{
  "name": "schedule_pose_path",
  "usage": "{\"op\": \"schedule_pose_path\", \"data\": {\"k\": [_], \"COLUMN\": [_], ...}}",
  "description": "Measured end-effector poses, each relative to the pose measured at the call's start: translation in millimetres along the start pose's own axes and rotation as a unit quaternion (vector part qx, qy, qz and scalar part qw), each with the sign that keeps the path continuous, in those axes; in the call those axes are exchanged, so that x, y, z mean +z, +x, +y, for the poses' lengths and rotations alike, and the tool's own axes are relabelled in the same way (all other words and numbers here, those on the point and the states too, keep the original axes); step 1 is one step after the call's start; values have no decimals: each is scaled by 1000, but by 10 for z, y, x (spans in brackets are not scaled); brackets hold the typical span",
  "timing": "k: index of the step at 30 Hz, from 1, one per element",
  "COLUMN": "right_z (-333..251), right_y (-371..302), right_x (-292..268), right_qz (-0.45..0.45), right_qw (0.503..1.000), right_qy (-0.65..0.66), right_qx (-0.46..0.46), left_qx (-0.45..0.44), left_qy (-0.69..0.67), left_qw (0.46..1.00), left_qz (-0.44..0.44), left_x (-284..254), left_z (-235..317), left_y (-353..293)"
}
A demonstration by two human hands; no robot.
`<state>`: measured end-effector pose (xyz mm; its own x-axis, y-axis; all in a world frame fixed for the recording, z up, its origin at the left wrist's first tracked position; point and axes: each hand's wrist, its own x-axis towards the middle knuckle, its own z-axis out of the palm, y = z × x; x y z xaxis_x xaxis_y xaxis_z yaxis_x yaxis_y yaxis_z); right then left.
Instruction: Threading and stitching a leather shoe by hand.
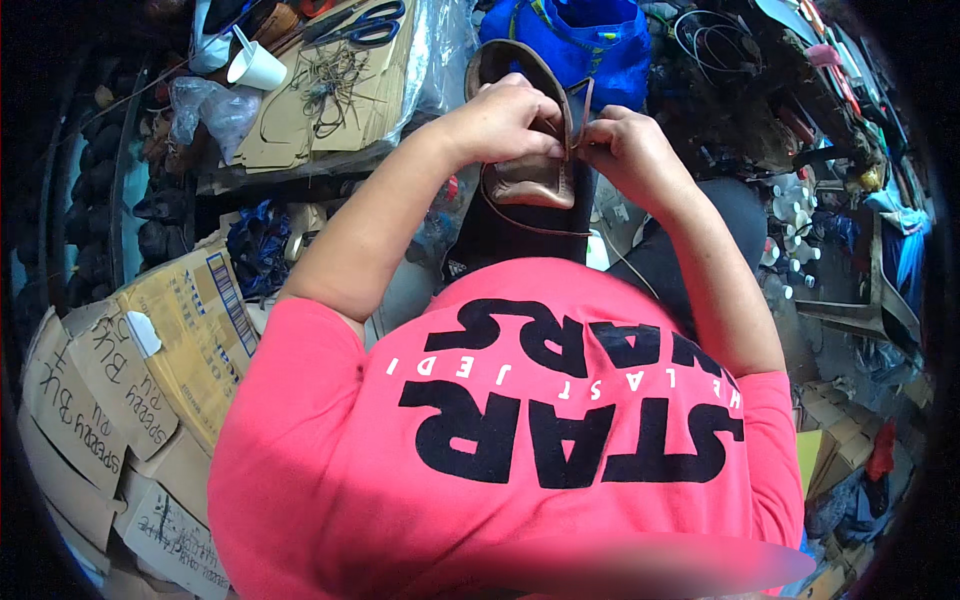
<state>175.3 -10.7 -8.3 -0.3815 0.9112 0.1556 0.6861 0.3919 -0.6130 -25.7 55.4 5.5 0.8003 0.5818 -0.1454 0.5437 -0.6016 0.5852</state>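
A brown leather shoe (532,190) rests over my dark-clad leg, its opening facing up. My left hand (512,120) is closed round its left side and inner edge, fingers reaching into the opening. On the other side, my right hand (628,150) is pinched against the shoe's right edge, by a raised leather flap. Whatever lies between those right fingertips is hidden. From the shoe a thin brown cord (530,228) loops down over my leg.
At upper left, a stack of brown card (375,110) bears loose threads (335,85), scissors (368,25) and a white cup (256,68). A blue bag (590,40) stands beyond the shoe. Cardboard boxes (185,335) crowd the left; white cups (795,225) lie at right.
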Motion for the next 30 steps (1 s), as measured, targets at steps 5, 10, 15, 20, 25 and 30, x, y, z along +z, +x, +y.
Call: {"op": "schedule_pose_path", "data": {"k": [5,10,15,20,25,30], "right_z": [346,587,735,903,987,981], "right_y": [-126,-145,-156,-139,-132,-117], "right_x": [119,76,91,169,233,260], "right_qz": [-67,-134,-177,-209,-222,-219], "right_qw": [949,905,851,796,748,721], "right_qy": [282,382,464,534,587,609], "right_qx": [123,129,171,193,216,249], "left_qx": [30,46,38,50,59,67], "left_qy": [-70,-116,-148,-146,-120,-138], "left_qw": [995,990,985,986,990,988], "left_qz": [-66,-60,-76,-65,-47,-37], "left_x": [19,119,121,158,180,215], "left_z": [-74,-135,-95,-125,-128,-157], "left_y": [170,350,381,398,401,392]}}
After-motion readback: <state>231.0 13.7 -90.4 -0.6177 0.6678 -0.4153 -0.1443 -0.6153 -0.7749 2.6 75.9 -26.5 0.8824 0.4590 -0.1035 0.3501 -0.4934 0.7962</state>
